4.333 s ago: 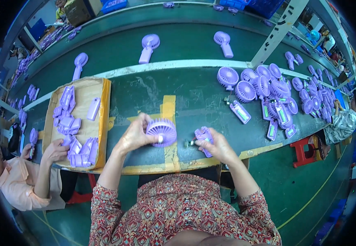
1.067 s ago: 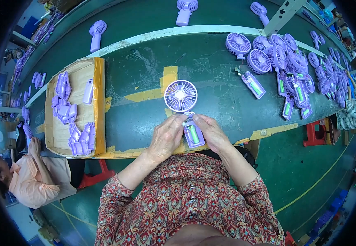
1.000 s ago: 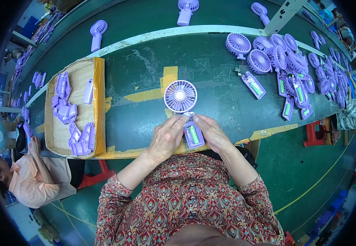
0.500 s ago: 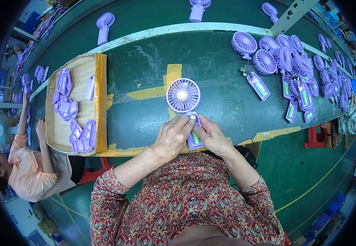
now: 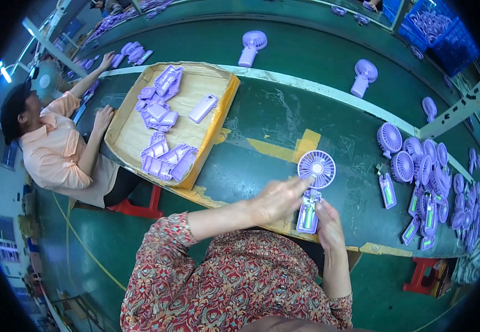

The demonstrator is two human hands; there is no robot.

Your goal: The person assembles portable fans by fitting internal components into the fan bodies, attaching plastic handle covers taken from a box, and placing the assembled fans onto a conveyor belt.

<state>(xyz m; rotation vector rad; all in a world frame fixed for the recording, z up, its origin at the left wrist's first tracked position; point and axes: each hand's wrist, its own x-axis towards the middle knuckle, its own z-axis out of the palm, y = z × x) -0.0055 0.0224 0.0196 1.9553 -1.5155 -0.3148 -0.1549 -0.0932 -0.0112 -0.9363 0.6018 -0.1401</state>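
Note:
A purple handheld fan [image 5: 317, 169] lies face up at the front edge of the bench, its handle toward me. The handle's open housing [image 5: 308, 214] shows a green battery cell and small parts near the neck. My right hand [image 5: 331, 226] grips the housing from the right, thumb along its edge. My left hand [image 5: 277, 201] is at the left of the fan's neck, fingers stretched toward the lower rim of the fan head and slightly blurred. No object shows in it. Whether its fingertips touch the fan I cannot tell.
Left of me stands a shallow cardboard box [image 5: 230, 105] holding purple handle covers [image 5: 203, 108]. Several fans with open handles [image 5: 403, 166] are piled at the right. More fans [image 5: 252, 47] lie beyond the bench's pale rail. A co-worker [image 5: 57, 146] sits at the far left.
My view has swung left, so box and co-worker show more fully. My left hand has come off the handle's small parts and sits left of the neck. My right hand still holds the housing.

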